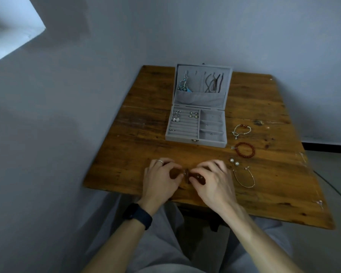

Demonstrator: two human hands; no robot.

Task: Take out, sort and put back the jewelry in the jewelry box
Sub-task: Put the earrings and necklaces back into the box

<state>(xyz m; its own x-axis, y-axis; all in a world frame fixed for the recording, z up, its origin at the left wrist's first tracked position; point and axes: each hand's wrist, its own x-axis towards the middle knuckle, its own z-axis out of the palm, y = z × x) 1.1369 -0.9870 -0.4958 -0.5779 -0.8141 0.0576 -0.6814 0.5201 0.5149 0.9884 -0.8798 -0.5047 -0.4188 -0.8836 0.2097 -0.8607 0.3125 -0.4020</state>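
Note:
The grey jewelry box (195,140) stands open in the middle of the wooden table (138,146). Its ring rolls hold several small earrings (193,114), and necklaces (214,83) hang in the raised lid. Both hands are close together near the table's front edge. My left hand (159,180) pinches a small silver piece (184,172) between thumb and fingers. Two more small silver pieces (199,176) lie at the curled fingertips of my right hand (213,180), which pinches at them. What kind of jewelry these are is too small to tell.
Right of the box lie a white cord bracelet with red beads (241,130), a red bead bracelet (245,149), two pearls (234,162) and a thin chain bracelet (244,179). A wall runs along the table's left and back. My knees are under the front edge.

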